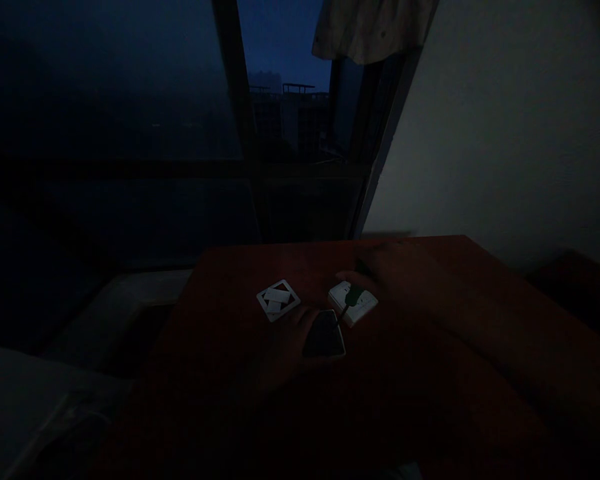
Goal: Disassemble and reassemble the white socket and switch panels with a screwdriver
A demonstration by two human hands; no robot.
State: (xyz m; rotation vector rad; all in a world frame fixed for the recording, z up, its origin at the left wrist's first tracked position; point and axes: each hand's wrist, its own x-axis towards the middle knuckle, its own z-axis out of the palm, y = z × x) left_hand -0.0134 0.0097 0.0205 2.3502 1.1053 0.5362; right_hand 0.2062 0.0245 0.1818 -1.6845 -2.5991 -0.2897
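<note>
My left hand [294, 337] is closed around the side of a square piece with a dark face and white rim [325, 335], perhaps a wall switch part. In my right hand [395, 267] is a screwdriver with a green handle [353, 295]; its shaft slants down to the right edge of the dark piece. Whether the tip sits in a screw is too dark to tell. Behind the screwdriver lies a white square plate or switch [364, 308]. To the left, a white square frame [261, 302] lies flat with white pieces [278, 295] on it.
Everything rests on a reddish table [380, 400] in very dim light. Past its far edge stands a window with dark frame bars [250, 133] and a short curtain [370, 30]. A pale wall [490, 133] rises on the right. Something pale [409, 471] shows at the bottom edge.
</note>
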